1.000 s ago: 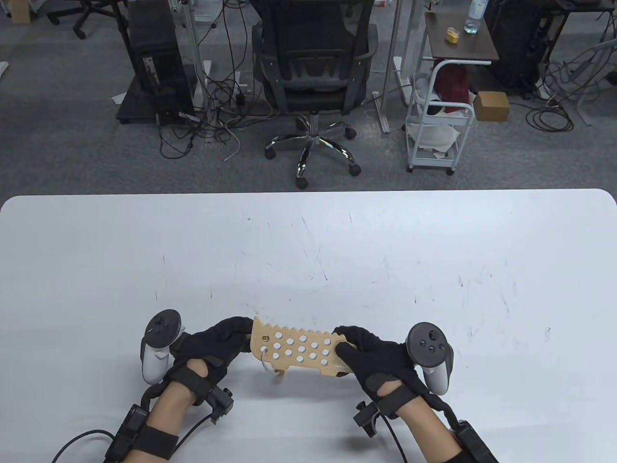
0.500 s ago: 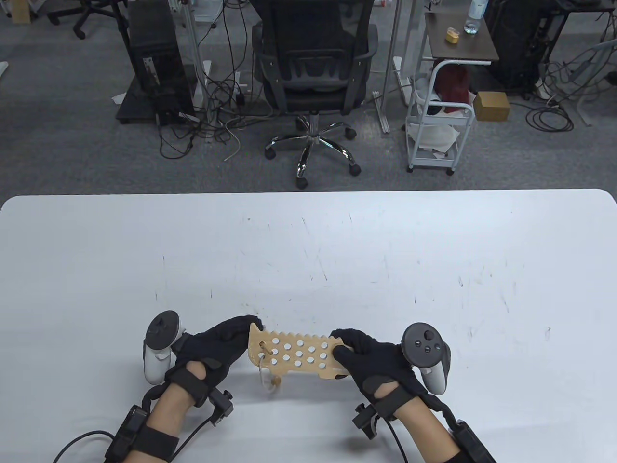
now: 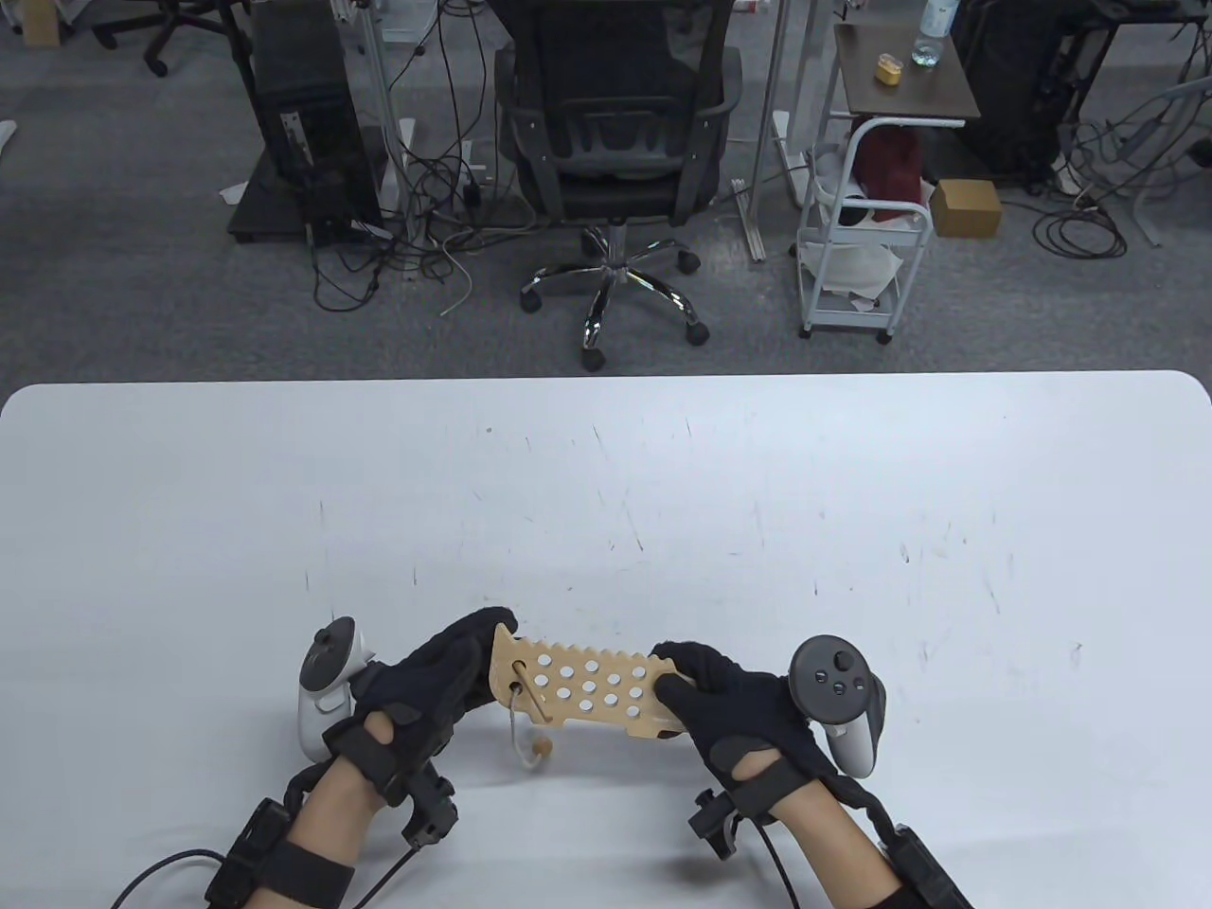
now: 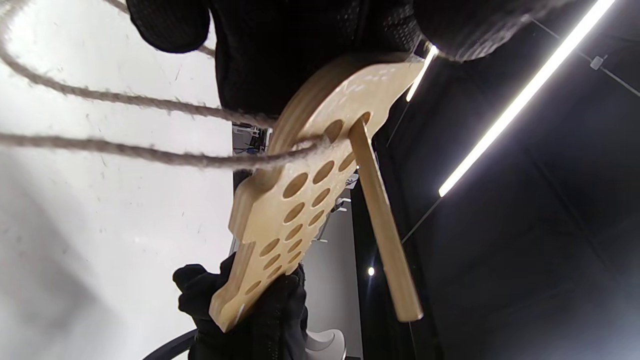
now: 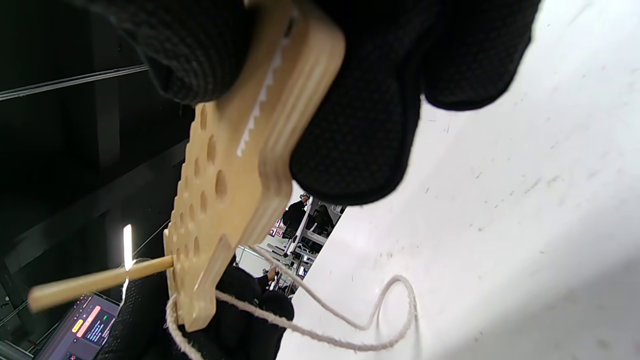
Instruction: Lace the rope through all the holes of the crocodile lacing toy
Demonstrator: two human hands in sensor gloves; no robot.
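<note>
The wooden crocodile board (image 3: 592, 689) with several holes is held just above the white table between both hands. My left hand (image 3: 488, 653) grips its left end and my right hand (image 3: 672, 670) grips its right end. A wooden needle stick (image 3: 524, 684) pokes up through a hole at the left end; it shows clearly in the left wrist view (image 4: 385, 225) and the right wrist view (image 5: 95, 282). The beige rope (image 3: 514, 734) hangs below the board to a wooden bead (image 3: 542, 748). The rope (image 4: 150, 155) runs into that hole from below and loops on the table (image 5: 350, 325).
The white table (image 3: 606, 492) stretches far beyond the hands, with its front edge close to my wrists. An office chair (image 3: 615, 142), a cart (image 3: 866, 237) and cables stand on the floor behind the table.
The needle stick has come up through the left-end hole and sticks out further. The rope and bead now hang lower under the board. My left hand has turned slightly around the end.
</note>
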